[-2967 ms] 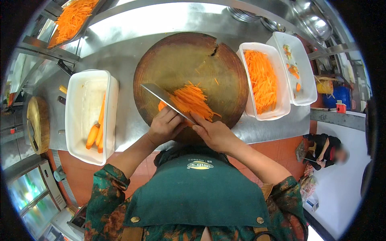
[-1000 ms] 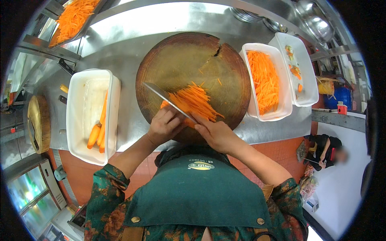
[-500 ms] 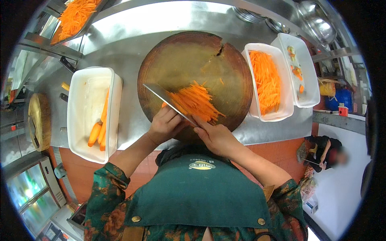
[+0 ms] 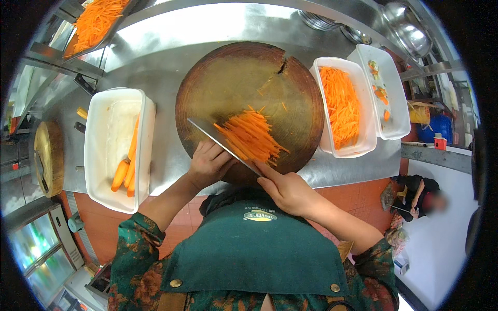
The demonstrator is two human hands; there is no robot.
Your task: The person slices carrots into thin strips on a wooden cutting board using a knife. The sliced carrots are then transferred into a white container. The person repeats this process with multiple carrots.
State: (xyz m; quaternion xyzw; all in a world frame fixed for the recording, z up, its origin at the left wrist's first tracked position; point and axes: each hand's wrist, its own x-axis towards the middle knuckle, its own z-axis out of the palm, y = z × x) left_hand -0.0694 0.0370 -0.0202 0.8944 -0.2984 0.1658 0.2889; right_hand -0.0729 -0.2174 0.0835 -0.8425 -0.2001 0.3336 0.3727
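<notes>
On a round wooden chopping block [image 4: 228,67], a heap of carrot strips [image 4: 251,136] lies against the far side of a cleaver [image 4: 220,140]. My right hand [image 4: 288,191] is closed round the cleaver's handle, at the near right of the block. Along the near side of the blade, my left hand [image 4: 210,163] is closed, with fingers bent and knuckles close to the steel. The carrot under its fingers is hidden now; a bit of orange showed at the fingertips in the earlier frame.
Left stands a white tub [image 4: 93,150] with several whole carrots [image 4: 120,175]. To the right are a tub of shredded carrot [image 4: 340,106] and a tub with scraps [image 4: 384,96]. A carrot-filled tray [image 4: 98,23] sits at upper left. A person [image 4: 420,197] sits at far right.
The cleaver and my right hand have shifted slightly right and nearer to me. The orange bit at my left fingertips has gone out of sight. The whole view has moved slightly.
</notes>
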